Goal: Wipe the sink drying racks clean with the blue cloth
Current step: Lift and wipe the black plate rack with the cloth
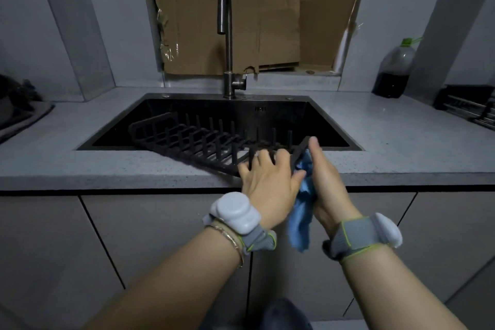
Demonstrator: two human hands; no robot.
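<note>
a: what's the room around me?

b: you're at a speckled grey stone countertop (134,166) with a black rectangular sink (329,120) set into it. a dark metal gooseneck faucet (227,35) rises behind it, in front of creased brown cardboard (214,8) taped over the window. the walls are smooth grey tile, and flat grey cabinet doors (160,236) run below.

a: and the rack?

b: the drying rack (187,139) is matte black, a grid of bars with rows of upright pegs. it lies tilted: its left end dips into the sink, its near side rests on the front strip of counter, and its right end is raised at your hands.

a: my hands?

b: your left hand (267,182) lies on the rack's right end, fingers slightly spread and bent over the bars, thumb out towards the cloth. your right hand (326,177) holds the blue cloth (301,222) against the rack's end rim, thumb straight up; its other fingers are hidden behind the cloth. the cloth is soft and crumpled, and its loose tail hangs between your wrists. both wrists wear grey bands with pale rounded pods.

a: anything to read?

b: a small mark on the sink's back wall is too small to read. the plastic bottle (393,69) of dark liquid, green-capped, at the far right shows no legible label.
</note>
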